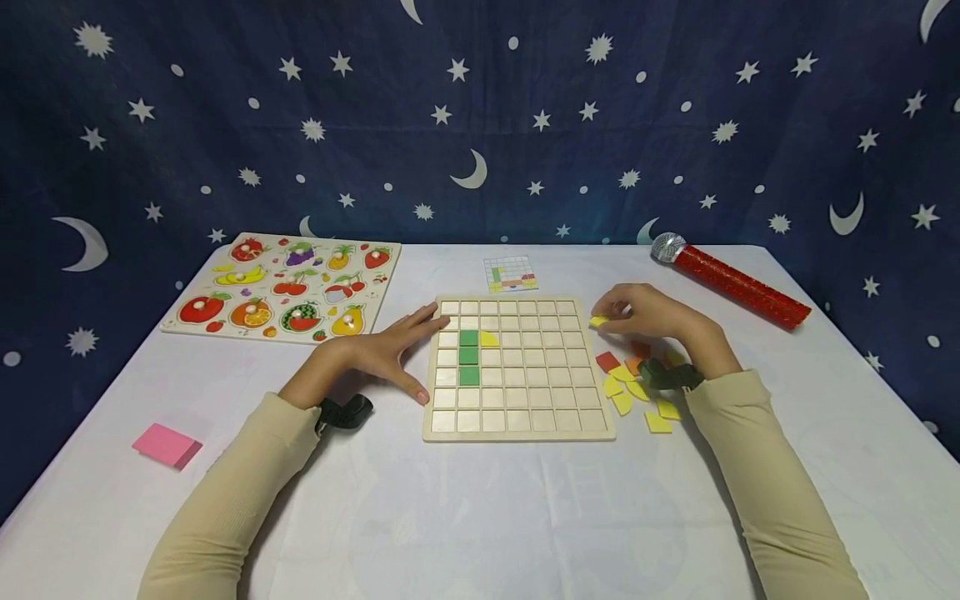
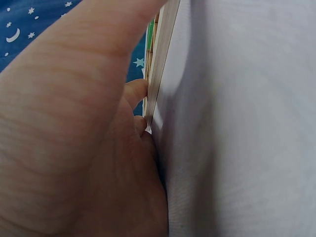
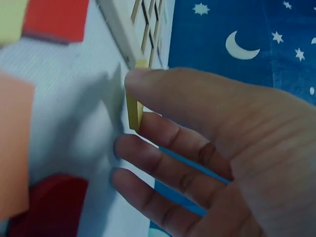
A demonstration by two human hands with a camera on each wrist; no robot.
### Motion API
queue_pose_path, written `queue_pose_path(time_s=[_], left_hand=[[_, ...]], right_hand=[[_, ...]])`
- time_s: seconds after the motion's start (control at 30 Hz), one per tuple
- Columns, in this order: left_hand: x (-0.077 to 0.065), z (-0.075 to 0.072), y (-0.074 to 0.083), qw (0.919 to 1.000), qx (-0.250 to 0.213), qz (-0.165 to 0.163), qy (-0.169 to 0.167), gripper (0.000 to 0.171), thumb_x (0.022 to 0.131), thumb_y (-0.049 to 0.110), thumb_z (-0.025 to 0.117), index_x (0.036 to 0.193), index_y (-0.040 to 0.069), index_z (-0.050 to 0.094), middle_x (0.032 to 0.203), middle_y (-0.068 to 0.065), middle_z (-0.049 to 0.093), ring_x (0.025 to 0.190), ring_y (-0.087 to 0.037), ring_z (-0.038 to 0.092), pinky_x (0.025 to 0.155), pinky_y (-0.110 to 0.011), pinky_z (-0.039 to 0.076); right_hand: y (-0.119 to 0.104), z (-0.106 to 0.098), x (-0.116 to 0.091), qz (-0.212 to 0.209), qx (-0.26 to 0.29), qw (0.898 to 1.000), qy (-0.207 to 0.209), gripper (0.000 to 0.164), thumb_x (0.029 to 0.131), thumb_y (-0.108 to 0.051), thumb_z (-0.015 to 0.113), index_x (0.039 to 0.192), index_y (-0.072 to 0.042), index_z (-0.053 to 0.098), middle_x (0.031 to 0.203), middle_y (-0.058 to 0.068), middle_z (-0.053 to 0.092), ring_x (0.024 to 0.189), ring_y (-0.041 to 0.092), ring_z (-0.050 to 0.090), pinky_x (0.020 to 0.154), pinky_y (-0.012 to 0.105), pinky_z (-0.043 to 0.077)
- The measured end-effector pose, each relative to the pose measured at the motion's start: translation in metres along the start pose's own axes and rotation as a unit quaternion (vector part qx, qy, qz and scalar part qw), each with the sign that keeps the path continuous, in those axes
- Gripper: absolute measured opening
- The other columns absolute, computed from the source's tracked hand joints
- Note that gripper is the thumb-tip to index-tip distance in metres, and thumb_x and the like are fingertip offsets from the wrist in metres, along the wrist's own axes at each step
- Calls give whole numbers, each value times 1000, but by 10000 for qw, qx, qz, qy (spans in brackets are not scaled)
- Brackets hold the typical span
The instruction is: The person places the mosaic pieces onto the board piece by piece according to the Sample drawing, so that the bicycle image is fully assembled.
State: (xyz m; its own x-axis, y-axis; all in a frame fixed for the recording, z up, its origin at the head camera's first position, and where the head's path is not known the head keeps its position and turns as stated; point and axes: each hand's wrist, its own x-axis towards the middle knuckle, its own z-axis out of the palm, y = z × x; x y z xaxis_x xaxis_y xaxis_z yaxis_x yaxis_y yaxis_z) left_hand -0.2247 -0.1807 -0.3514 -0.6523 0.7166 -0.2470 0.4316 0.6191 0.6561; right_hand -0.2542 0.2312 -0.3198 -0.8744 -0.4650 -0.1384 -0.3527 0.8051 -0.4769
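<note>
A wooden grid board [image 1: 517, 393] lies on the white table. Green square tiles [image 1: 468, 356] fill part of one column, and a yellow rounded tile [image 1: 488, 339] sits beside the top one. My left hand [image 1: 381, 350] rests at the board's left edge, fingers spread, one fingertip over the rim. Off the board's right side, my right hand [image 1: 647, 312] pinches a yellow tile [image 3: 133, 111] between thumb and index finger. Below that hand lie several loose yellow tiles [image 1: 622, 403], a red tile [image 1: 607, 362] and an orange tile [image 1: 634, 367], some partly hidden by the wrist.
A small printed pattern card [image 1: 511, 273] lies behind the board. At the back left is a fruit peg puzzle [image 1: 315, 287]; at the back right, a red glittery toy microphone [image 1: 738, 283]. A folded pink paper [image 1: 167, 445] lies at front left. A starry cloth hangs behind.
</note>
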Motion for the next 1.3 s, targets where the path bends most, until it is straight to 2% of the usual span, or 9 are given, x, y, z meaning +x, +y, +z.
queue_pose_path(time_s=[0.23,0.53,0.73,0.83,1.1,1.3], left_hand=[[1,0,-1,9999,-11,-103,4,128,63,55,87,158,16,10,163,-9,-15,149,-34,-11,114,-63,4],[0,0,-1,10000,8,-43,-5,128,64,54,87,158,15,10,163,-10,-15,149,-34,-12,114,-64,4],[1,0,-2,10000,14,-51,-19,127,65,53,87,158,15,10,163,-10,-15,149,-35,-12,114,-64,4],[1,0,-2,10000,2,-32,-6,126,65,52,87,158,13,11,163,-11,-15,148,-36,-12,113,-65,4],[1,0,-2,10000,-21,-2,4,126,65,55,86,158,13,11,163,-11,-14,149,-36,-11,113,-65,5],[1,1,-2,10000,-20,-34,-2,127,64,55,87,158,15,11,163,-10,-14,149,-34,-12,114,-64,4]], right_hand=[[-14,1,1,-212,-20,9997,-119,28,86,-10,73,112,-1,71,105,11,67,92,24,58,87,43,53],[-30,9,4,-937,-30,9951,-320,23,86,-5,73,108,2,71,99,9,66,87,21,59,84,41,54],[-43,15,5,-1264,-98,9911,-416,22,87,-5,72,108,1,71,98,8,65,86,20,58,82,40,54],[-50,17,5,-1356,-185,9895,-469,22,87,-6,72,108,1,71,98,8,64,86,19,58,82,39,54],[-67,20,2,-1271,-355,9894,-606,27,88,-9,72,114,-2,70,103,6,63,92,20,58,85,38,54],[-80,27,2,-1722,-447,9819,-642,25,89,-9,72,112,-2,71,104,6,63,91,20,59,84,37,53]])
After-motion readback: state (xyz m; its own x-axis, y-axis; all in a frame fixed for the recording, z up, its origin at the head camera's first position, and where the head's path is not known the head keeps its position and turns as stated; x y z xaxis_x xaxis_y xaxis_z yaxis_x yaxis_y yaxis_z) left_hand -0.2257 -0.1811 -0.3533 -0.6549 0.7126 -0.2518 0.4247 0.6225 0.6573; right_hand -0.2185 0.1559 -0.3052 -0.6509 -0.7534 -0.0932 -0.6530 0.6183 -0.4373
